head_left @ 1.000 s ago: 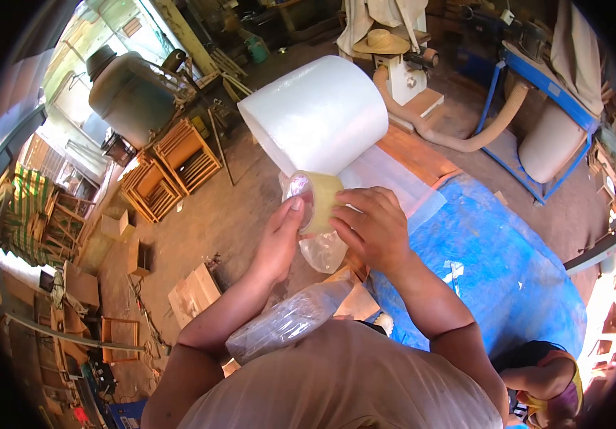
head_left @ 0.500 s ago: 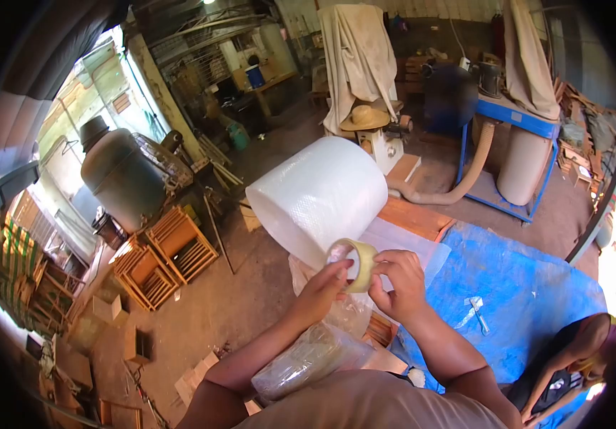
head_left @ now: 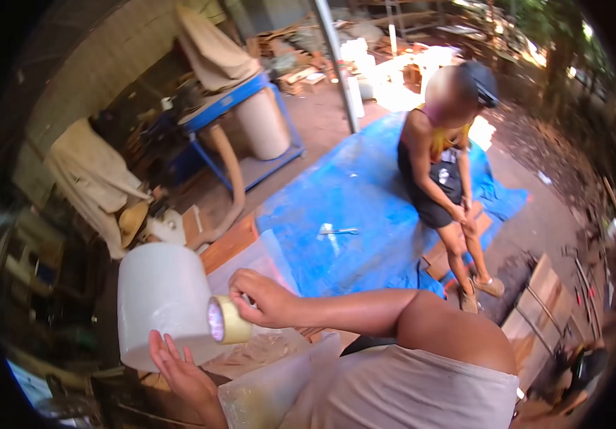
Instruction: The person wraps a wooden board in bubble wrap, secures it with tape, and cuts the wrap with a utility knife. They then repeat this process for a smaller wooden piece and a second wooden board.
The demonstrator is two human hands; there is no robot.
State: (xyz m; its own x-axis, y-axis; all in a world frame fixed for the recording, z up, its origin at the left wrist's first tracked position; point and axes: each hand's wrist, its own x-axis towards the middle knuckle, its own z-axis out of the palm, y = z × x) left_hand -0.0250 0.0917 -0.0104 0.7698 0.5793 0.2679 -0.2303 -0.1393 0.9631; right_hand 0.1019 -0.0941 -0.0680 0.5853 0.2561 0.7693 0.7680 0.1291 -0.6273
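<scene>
Here, the tape is beside the big white roll, its hole facing that roll, your nearer right hand gripping its edge, though blur hides just how, and your left hand open by the roll's bottom.

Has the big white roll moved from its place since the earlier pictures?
No, it seems not: the view has turned, but the white roll is still at the same end of the orange wooden board, near the tan hose.
</scene>
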